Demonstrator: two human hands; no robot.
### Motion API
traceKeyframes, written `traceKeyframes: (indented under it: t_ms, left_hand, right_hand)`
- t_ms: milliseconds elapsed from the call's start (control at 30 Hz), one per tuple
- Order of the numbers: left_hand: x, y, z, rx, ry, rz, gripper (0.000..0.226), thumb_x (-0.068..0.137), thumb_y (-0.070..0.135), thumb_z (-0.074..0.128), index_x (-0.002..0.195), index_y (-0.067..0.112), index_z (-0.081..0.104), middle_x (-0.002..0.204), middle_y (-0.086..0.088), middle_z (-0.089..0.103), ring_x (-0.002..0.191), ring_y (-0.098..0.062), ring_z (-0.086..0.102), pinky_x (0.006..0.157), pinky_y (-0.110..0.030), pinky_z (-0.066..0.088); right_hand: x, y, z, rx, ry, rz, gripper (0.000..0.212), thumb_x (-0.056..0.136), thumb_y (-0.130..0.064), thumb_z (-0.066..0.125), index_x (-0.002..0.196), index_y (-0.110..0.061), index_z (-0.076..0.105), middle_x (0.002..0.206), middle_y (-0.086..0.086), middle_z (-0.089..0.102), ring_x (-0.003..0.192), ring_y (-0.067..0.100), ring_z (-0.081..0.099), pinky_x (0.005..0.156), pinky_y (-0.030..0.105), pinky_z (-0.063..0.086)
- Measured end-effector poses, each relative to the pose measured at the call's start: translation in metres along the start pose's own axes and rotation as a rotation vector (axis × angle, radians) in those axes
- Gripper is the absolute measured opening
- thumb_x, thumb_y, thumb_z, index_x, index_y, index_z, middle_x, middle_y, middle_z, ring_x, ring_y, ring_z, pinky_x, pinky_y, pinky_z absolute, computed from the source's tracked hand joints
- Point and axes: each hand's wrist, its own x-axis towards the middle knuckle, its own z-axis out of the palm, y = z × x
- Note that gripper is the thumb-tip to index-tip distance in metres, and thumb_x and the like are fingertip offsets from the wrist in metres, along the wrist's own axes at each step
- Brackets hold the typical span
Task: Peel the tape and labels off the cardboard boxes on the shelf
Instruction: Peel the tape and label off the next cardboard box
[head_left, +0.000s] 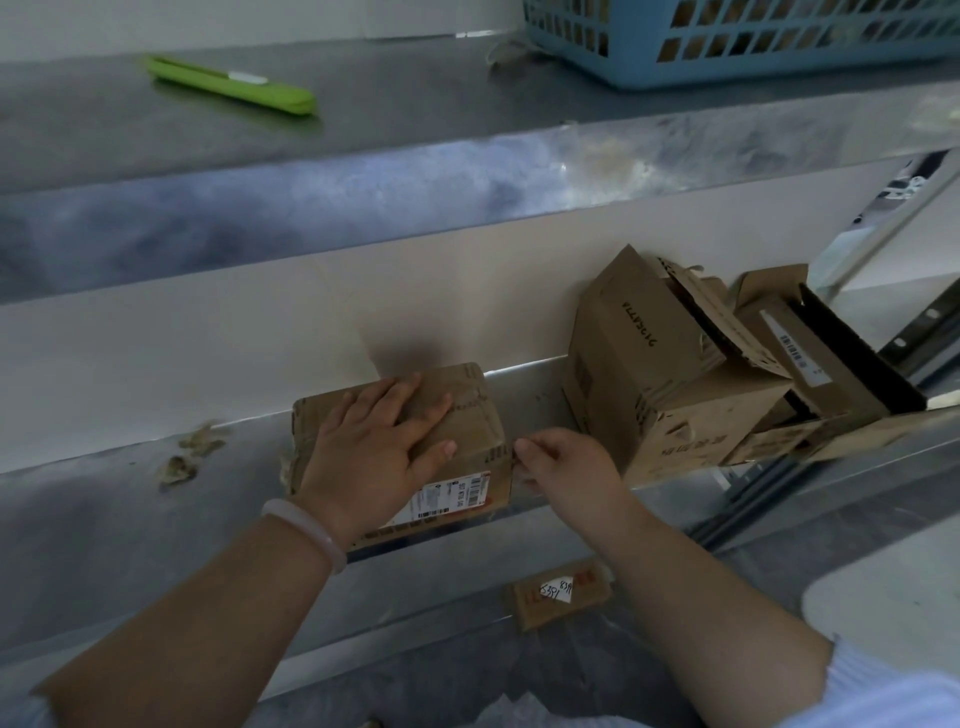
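Peeling at the right end of a small cardboard box (470, 415) on the middle shelf (130, 514).

Pressed down by the left hand (374, 452), fingers straight and spread flat over the top. Pinched at its right edge by the right hand (566, 462), thumb and fingertips closed together there; tape or label between them, too small to tell. Set near the shelf's front lip, long axis left to right, right end turned slightly toward the back wall, white shipping label (457, 493) on the near face. Close on the right, not touching, a heap of bigger boxes (649, 374) with flaps open. Off to the left, crumpled tape scraps (187, 460). Up on the upper shelf (415, 130), a green cutter (234, 83) and a blue basket (727, 67).
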Motion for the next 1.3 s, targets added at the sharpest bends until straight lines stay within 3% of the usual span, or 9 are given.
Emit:
traceKeyframes:
  t_ms: [67,200,433,600,767,900,1033,1133,1300]
  left_hand:
    - [0.000,0.000,0.000,-0.012,0.001,0.000,0.079,0.075,0.078,-0.010,0.146,0.053,0.011,0.160,0.011,0.005,0.146,-0.014,0.002,0.119,-0.041,0.005]
    - [-0.001,0.001,-0.001,-0.013,0.005,-0.001,0.079,0.074,0.078,-0.010,0.146,0.053,0.012,0.160,0.012,0.006,0.145,-0.013,0.002,0.118,-0.039,0.003]
    - [-0.001,0.001,-0.002,0.003,-0.005,-0.003,0.081,0.073,0.077,-0.011,0.146,0.051,0.012,0.160,0.011,0.005,0.146,-0.014,0.002,0.119,-0.039,0.002]
    - [-0.001,0.002,-0.003,-0.007,-0.008,-0.005,0.095,0.063,0.082,-0.024,0.146,0.052,0.012,0.160,0.011,0.004,0.146,-0.014,0.001,0.119,-0.039,0.000]
    - [0.000,0.002,-0.002,-0.014,-0.011,-0.012,0.097,0.062,0.083,-0.025,0.145,0.053,0.013,0.160,0.011,0.004,0.146,-0.015,0.002,0.119,-0.039,-0.001]
    - [0.000,0.002,-0.002,-0.010,-0.025,-0.014,0.094,0.062,0.083,-0.023,0.145,0.053,0.010,0.160,0.012,0.001,0.146,-0.015,-0.001,0.119,-0.039,-0.001]
    - [0.000,0.001,-0.002,-0.020,-0.029,-0.014,0.097,0.060,0.084,-0.024,0.145,0.054,0.011,0.160,0.012,0.002,0.146,-0.015,0.000,0.119,-0.040,-0.001]
    - [0.001,0.001,-0.001,-0.036,-0.011,-0.012,0.096,0.062,0.085,-0.022,0.145,0.053,0.014,0.160,0.012,0.004,0.146,-0.015,0.001,0.119,-0.041,0.001]
    - [0.001,0.003,0.001,-0.033,0.000,-0.029,0.090,0.067,0.084,-0.017,0.145,0.053,0.014,0.160,0.011,0.005,0.146,-0.016,0.002,0.119,-0.042,0.002]
  right_hand:
    - [0.001,-0.005,0.000,0.092,-0.002,0.040,0.015,0.092,-0.026,0.063,0.095,-0.017,0.073,0.092,0.000,0.073,0.092,0.015,0.068,0.092,0.040,0.054]
    - [0.001,-0.009,-0.003,0.178,-0.004,0.065,0.006,0.087,-0.024,0.070,0.086,-0.018,0.072,0.088,0.000,0.073,0.088,0.014,0.069,0.090,0.040,0.055]
    - [0.003,-0.022,-0.011,-0.131,-0.155,0.023,0.015,0.098,-0.028,0.053,0.085,-0.021,0.057,0.098,0.007,0.068,0.093,0.020,0.066,0.088,0.039,0.054]
    - [-0.001,-0.031,-0.014,0.114,-0.242,0.143,0.015,0.100,-0.015,0.048,0.090,-0.008,0.057,0.078,0.005,0.064,0.061,0.007,0.063,0.051,0.017,0.051]
    - [0.001,-0.036,-0.019,0.331,-0.361,0.261,0.021,0.100,-0.011,0.048,0.081,-0.005,0.056,0.064,0.004,0.062,0.055,0.010,0.064,0.060,0.029,0.057]
    - [0.000,-0.038,-0.021,0.482,-0.421,0.370,0.025,0.099,-0.007,0.048,0.075,-0.006,0.054,0.059,0.003,0.056,0.047,0.008,0.058,0.053,0.029,0.056]
    - [-0.003,-0.034,-0.023,0.538,-0.348,0.331,0.012,0.096,-0.007,0.056,0.088,0.001,0.060,0.074,0.012,0.058,0.064,0.016,0.062,0.058,0.032,0.057]
    - [-0.006,-0.023,-0.022,0.439,-0.242,0.270,0.023,0.092,-0.015,0.063,0.098,0.006,0.064,0.082,0.011,0.068,0.075,0.018,0.067,0.066,0.038,0.060]
    - [-0.008,-0.017,-0.007,0.268,-0.108,0.212,0.029,0.084,-0.030,0.074,0.093,-0.004,0.066,0.084,0.007,0.074,0.077,0.015,0.072,0.071,0.036,0.061]
